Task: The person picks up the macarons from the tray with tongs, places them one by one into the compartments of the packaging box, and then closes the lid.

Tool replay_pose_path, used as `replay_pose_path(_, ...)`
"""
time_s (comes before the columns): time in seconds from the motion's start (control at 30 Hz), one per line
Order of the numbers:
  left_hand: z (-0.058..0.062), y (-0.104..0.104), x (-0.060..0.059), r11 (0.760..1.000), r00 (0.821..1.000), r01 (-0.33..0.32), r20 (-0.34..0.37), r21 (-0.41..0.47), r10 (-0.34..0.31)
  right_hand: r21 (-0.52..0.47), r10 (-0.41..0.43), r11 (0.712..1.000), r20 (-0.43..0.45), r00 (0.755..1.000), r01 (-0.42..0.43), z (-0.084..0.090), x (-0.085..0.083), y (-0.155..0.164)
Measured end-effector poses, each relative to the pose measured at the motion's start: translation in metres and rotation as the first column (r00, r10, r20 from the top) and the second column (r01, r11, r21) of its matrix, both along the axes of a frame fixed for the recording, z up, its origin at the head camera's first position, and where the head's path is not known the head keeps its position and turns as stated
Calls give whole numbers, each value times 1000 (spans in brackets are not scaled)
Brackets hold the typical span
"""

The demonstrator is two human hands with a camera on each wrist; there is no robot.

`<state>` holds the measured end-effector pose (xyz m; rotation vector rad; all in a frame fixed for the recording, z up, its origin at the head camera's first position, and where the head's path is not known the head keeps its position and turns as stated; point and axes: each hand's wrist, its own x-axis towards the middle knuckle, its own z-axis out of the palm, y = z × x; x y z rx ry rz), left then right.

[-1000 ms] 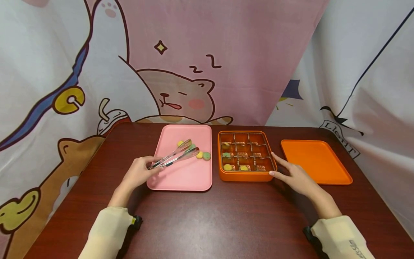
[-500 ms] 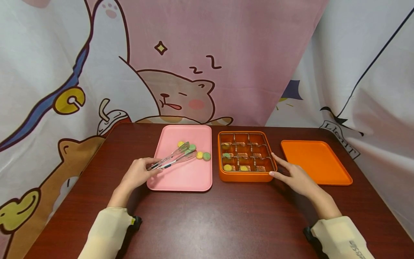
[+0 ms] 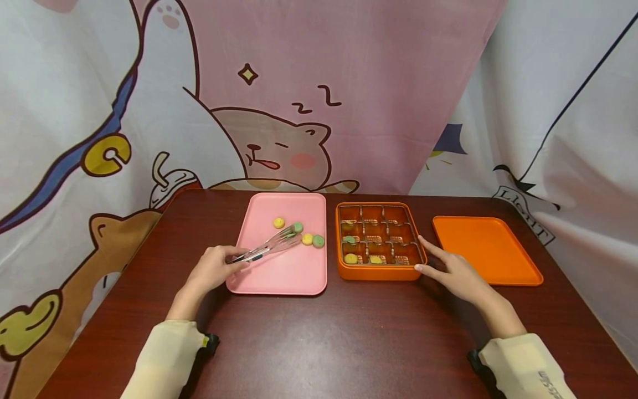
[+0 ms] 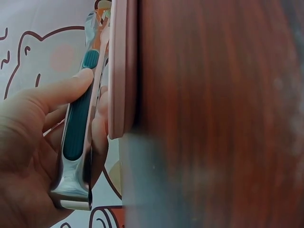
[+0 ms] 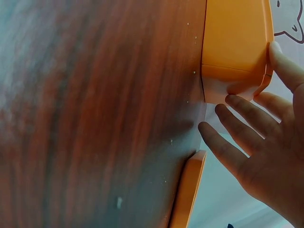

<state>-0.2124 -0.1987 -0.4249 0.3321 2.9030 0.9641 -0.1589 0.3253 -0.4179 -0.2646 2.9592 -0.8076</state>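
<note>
My left hand (image 3: 214, 268) grips steel tongs (image 3: 266, 247) over the pink tray (image 3: 279, 280). Teal grip pads show on the tongs (image 4: 78, 123) in the left wrist view, with the thumb pressed on one arm. The tong tips lie close together at a small round green macaron-like piece (image 3: 297, 227); another green one is partly hidden between the tips. Nearby lie yellow pieces (image 3: 279, 223) and one more green piece (image 3: 318, 241). With fingers spread, my right hand (image 3: 456, 271) touches the near right corner of the orange box (image 3: 379, 272) with thumb and fingertips.
A clear divider (image 3: 372, 242) splits the box into several compartments, some holding yellow pieces (image 3: 351, 259) and a green piece (image 3: 349, 239). An orange lid-like tray (image 3: 490, 252) lies to the right on the dark wooden table (image 3: 324, 343). A printed cloth (image 3: 379, 100) hangs behind.
The tongs' arms have come closer together, and their tips have dropped toward the green pieces, uncovering the yellow piece at the back. My right hand and the box have stayed put.
</note>
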Motion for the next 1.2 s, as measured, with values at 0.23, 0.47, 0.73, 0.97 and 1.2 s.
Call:
replay_pose_path(0.23,0,-1,0,1000,1000,-4,-29,-8,4,6,7,1000,14,1000,-7,1,0,0)
replay_pose_path(0.47,0,-1,0,1000,999,-18,-32,-8,17,7,12,1000,6,1000,-12,0,0,1)
replay_pose_path(0.73,4,0,-4,1000,995,-3,-96,7,4,2,8,1000,2,1000,-8,0,0,1)
replay_pose_path(0.97,10,5,-6,1000,992,7,-128,25,-4,-14,7,1000,-12,1000,-7,0,0,1)
replay_pose_path(1.2,16,13,-8,999,991,24,-131,47,-18,-14,8,1000,-12,1000,-8,0,0,1)
